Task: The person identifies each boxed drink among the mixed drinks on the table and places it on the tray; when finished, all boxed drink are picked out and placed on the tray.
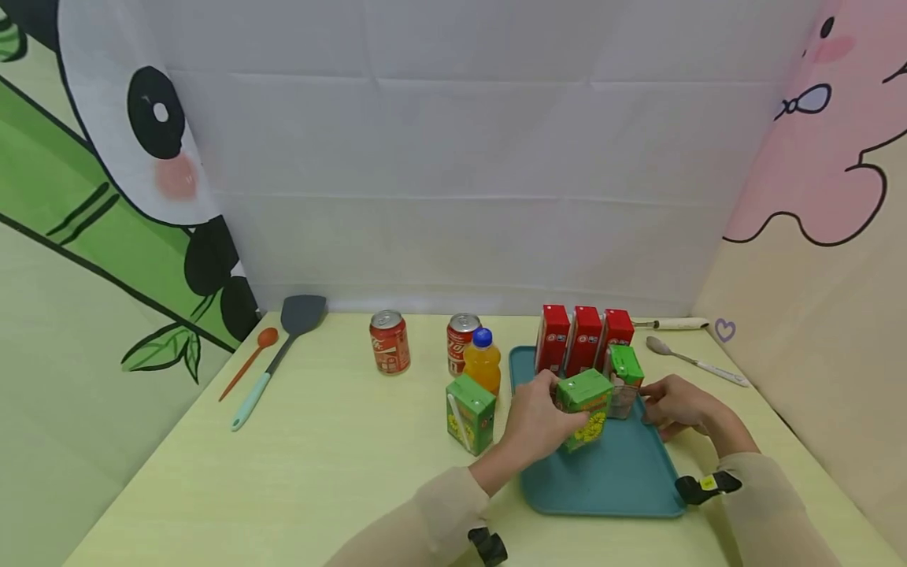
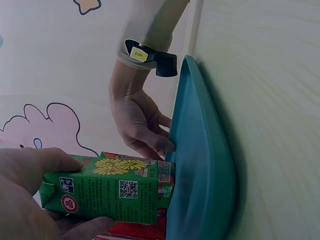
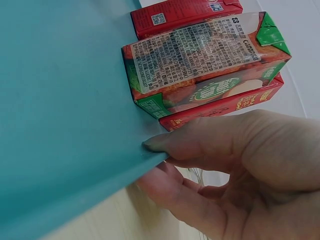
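My left hand (image 1: 531, 425) grips a green drink carton (image 1: 588, 398) with yellow flowers, thumb on one side and fingers on the other, over the blue-green tray (image 1: 602, 484). In the left wrist view the carton's (image 2: 110, 192) printed side faces the camera, its base close to the tray. My right hand (image 1: 683, 405) pinches the tray's right rim, thumb on top and fingers underneath, as the right wrist view shows. Beside that thumb stands a green-topped carton (image 3: 200, 60) on the tray. Behind it, red cartons (image 1: 553, 339) stand in a row at the tray's far end.
Left of the tray stand another green carton (image 1: 471, 413), an orange juice bottle (image 1: 483, 364) and two red cans, one (image 1: 390, 344) farther left. A spatula (image 1: 301, 315) and an orange spoon (image 1: 249, 362) lie at far left. Right of the tray lies a metal spoon (image 1: 694, 362).
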